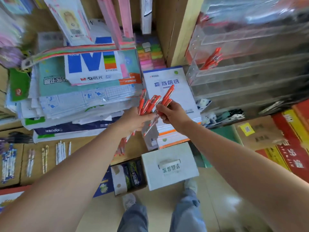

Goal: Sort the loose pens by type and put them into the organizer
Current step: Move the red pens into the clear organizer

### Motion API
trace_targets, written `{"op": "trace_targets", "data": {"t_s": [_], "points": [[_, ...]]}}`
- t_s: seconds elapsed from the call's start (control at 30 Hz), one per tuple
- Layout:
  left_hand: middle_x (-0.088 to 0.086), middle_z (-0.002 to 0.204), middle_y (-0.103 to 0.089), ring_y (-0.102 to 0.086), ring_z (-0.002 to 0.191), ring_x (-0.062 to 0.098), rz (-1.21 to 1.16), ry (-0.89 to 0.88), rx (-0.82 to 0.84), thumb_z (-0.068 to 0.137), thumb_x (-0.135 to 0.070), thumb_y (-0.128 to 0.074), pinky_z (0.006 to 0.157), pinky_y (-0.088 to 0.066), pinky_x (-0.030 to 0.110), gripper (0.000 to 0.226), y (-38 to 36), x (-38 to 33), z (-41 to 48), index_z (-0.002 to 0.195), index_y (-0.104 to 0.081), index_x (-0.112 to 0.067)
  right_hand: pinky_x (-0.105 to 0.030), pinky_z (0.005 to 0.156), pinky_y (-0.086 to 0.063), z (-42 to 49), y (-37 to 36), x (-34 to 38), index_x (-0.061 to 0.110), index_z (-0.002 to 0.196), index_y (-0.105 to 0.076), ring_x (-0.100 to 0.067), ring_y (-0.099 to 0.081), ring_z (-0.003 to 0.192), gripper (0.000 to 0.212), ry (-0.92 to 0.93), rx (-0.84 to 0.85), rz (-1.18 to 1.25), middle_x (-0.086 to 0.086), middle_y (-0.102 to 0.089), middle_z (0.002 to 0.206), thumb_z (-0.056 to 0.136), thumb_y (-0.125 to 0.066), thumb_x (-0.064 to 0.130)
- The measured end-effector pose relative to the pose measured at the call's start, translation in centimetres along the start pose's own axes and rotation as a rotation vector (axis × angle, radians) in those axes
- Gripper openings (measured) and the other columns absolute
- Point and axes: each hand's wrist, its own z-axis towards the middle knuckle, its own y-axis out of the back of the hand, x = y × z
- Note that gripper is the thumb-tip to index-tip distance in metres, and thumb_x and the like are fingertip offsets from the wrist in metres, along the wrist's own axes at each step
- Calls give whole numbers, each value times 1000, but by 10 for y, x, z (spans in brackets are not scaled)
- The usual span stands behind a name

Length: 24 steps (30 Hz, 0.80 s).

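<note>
both hands (138,118) gripping red pens (148,104), clear organizer (250,64)

Illumination: bright, even, diffuse; source outside the view. Shadows faint and soft-edged, noted only beneath the stacked paper goods (80,104).

Glare: pale sheen on the floor (222,206); white streaks across the clear organizer (250,67).

Blur: motion smear heavy at the upper left on the hanging packets (10,30) and across the upper right of the organizer. Centre is softer than sharp; the left hand (138,119), right hand (173,116) and red pens (150,104) have readable outlines, and large print on the white pad (167,84) is legible, small print not.

Distortion: wide-angle; the forearms swell toward the lower corners and the wooden upright (180,30) leans.
</note>
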Motion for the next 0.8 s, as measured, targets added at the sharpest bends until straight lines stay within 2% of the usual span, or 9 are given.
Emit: {"op": "trace_targets", "data": {"t_s": [0.13, 0.2, 0.27, 0.33, 0.4, 0.53, 0.63, 0.8], "points": [[-3, 48, -41, -28, 41, 10, 18, -15, 26, 87, -21, -69, 40, -25, 19, 11, -63, -42, 17, 81, -62, -15, -18, 39, -27, -10, 77, 16, 9, 75, -48, -8, -38, 45, 22, 12, -7, 60, -6, -43, 61, 94, -57, 11], [-5, 47, -46, -27, 42, 9, 48, -8, 41, 88, -20, -68, 40, -26, 20, 10, -95, -64, 27, 86, -64, -11, -16, 37, -24, -14, 116, 24, 9, 71, -48, -6, -37, 40, 25, -2, -23, 77, -6, -42, 59, 95, -56, 11], [-1, 51, -44, -28, 40, 9, 88, 10, 53, 88, -21, -68, 40, -27, 21, 15, -122, -85, 39, 92, -65, -7, -17, 37, -23, -17, 151, 33, 9, 69, -51, -7, -36, 41, 27, -26, -30, 76, -6, -43, 58, 95, -56, 13], [-2, 53, -39, -29, 39, 8, 124, 19, 50, 89, -24, -67, 42, -29, 21, 17, -143, -102, 50, 93, -63, -8, -17, 36, -27, -16, 181, 43, 10, 73, -54, -7, -38, 42, 22, -37, -38, 69, -4, -48, 58, 94, -58, 14], [-3, 57, -45, -32, 42, 8, 125, 1, 16, 93, -26, -61, 44, -31, 20, 15, -157, -115, 58, 92, -60, -12, -18, 37, -34, -10, 204, 55, 9, 78, -57, -7, -43, 43, 16, -17, -86, 69, -4, -54, 62, 93, -60, 13], [9, 77, -50, -33, 52, 15, 109, -27, -115, 100, -21, -48, 50, -31, 25, 18, -167, -134, 72, 105, -56, -6, -21, 44, -45, 3, 234, 86, 7, 84, -60, -9, -51, 45, 11, 57, -260, 80, -5, -61, 66, 91, -63, 15], [6, 77, -58, -34, 50, 16, 110, -38, -193, 101, -17, -44, 50, -31, 26, 17, -164, -147, 80, 103, -54, -4, -23, 49, -49, 15, 242, 109, 6, 86, -61, -12, -54, 47, 12, 108, -345, 124, -4, -62, 65, 89, -66, 16], [6, 76, -58, -37, 49, 17, 138, -73, -256, 101, -16, -42, 48, -34, 25, 18, -149, -161, 91, 95, -55, -6, -25, 57, -56, 32, 234, 136, 11, 78, -59, -13, -63, 52, 12, 150, -412, 275, -5, -64, 67, 88, -67, 11]]}}
